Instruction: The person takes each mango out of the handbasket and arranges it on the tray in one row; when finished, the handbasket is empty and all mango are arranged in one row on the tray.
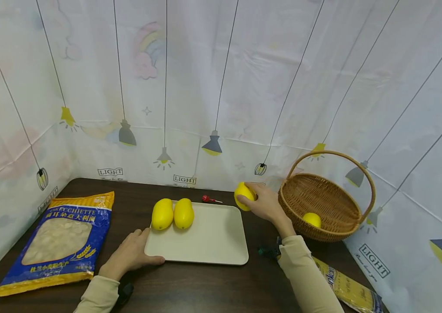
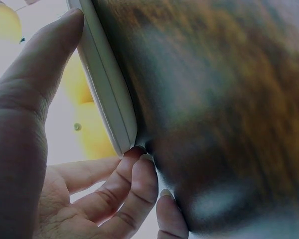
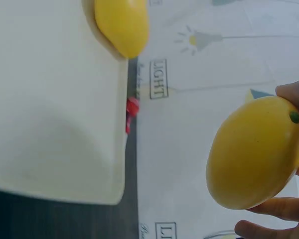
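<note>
My right hand (image 1: 264,204) grips a yellow mango (image 1: 243,195) with a green stem spot, holding it in the air past the tray's back right corner. The pale rectangular tray (image 1: 213,234) lies on the dark table. On its left part two more yellow mangoes, the left one (image 1: 162,214) and the right one (image 1: 184,213), stand side by side. At the tray's front left corner, my left hand (image 1: 131,254) holds the rim, thumb along the front edge and fingers at the left side. The left wrist view shows these fingers (image 2: 122,194) bent by the corner.
On the right stands a wicker basket (image 1: 314,191) with a tall handle and a yellow fruit (image 1: 312,219) inside. A red lollipop (image 1: 206,198) lies behind the tray. A blue pasta bag (image 1: 56,243) lies left, a yellow packet (image 1: 346,287) front right. A printed curtain (image 1: 205,87) surrounds the table.
</note>
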Tool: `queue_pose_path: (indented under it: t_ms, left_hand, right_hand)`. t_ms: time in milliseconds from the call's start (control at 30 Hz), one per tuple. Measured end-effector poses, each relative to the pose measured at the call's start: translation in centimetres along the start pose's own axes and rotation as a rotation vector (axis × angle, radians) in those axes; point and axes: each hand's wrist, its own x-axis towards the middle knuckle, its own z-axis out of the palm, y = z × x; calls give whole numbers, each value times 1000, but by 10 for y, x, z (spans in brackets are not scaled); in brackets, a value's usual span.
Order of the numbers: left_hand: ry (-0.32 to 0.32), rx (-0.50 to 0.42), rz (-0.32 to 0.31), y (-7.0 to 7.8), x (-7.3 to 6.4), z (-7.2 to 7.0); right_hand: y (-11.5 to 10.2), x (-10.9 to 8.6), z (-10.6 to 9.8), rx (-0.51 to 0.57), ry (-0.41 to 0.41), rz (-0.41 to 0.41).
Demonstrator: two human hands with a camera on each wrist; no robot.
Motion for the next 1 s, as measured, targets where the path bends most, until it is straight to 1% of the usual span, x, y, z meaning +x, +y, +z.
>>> queue_pose_path:
  t_ms: [267, 500, 733, 1000]
  left_hand:
    - [-8, -7, -7, 1, 0, -1]
    - [-7, -10, -7, 1, -1, -1]
    - [-6, 3, 7, 2, -1, -2]
    - [-6, -4, 0, 1, 0, -1]
  right_hand:
    - [-17, 4, 34, 46, -27, 21]
    - [-25, 6, 59, 77, -59, 55]
    - [-29, 8, 79, 109, -85, 53]
    - [-35, 10, 95, 149, -98, 64]
